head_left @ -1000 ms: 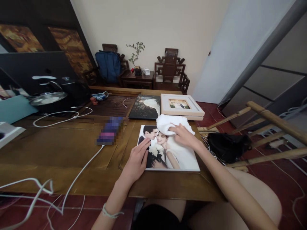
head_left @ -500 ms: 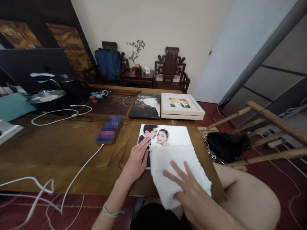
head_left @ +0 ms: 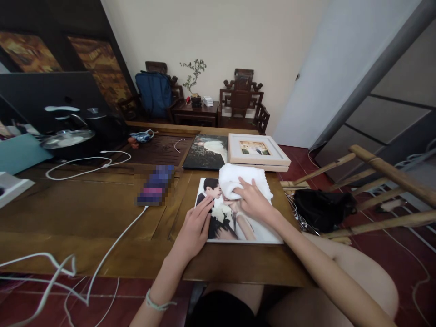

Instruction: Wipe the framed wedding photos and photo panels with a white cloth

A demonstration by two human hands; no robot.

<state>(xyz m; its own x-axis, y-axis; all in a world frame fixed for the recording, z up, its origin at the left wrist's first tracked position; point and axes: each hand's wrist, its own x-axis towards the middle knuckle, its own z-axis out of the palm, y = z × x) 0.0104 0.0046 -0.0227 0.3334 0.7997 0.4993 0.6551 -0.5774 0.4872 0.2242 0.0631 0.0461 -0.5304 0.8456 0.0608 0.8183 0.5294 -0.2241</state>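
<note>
A frameless wedding photo panel [head_left: 238,227] lies flat on the wooden table [head_left: 85,213] in front of me. My left hand [head_left: 193,229] rests flat on its left edge, fingers stretched out, pinning it down. My right hand [head_left: 252,200] presses a bunched white cloth [head_left: 235,178] against the upper part of the picture, fingers curled onto the cloth. The cloth hides the top right of the photo.
Behind the panel lie a dark photo print [head_left: 207,152] and a white framed photo [head_left: 257,150]. A blurred phone [head_left: 156,184] with a white cable [head_left: 112,252] sits left. A pot [head_left: 68,136], a bamboo rack [head_left: 374,181] and a black bag [head_left: 323,206] flank the table.
The right hand dragged the cloth from the top of the photo down to its near edge, then pushed it back up to the top. The left hand stayed in place.
</note>
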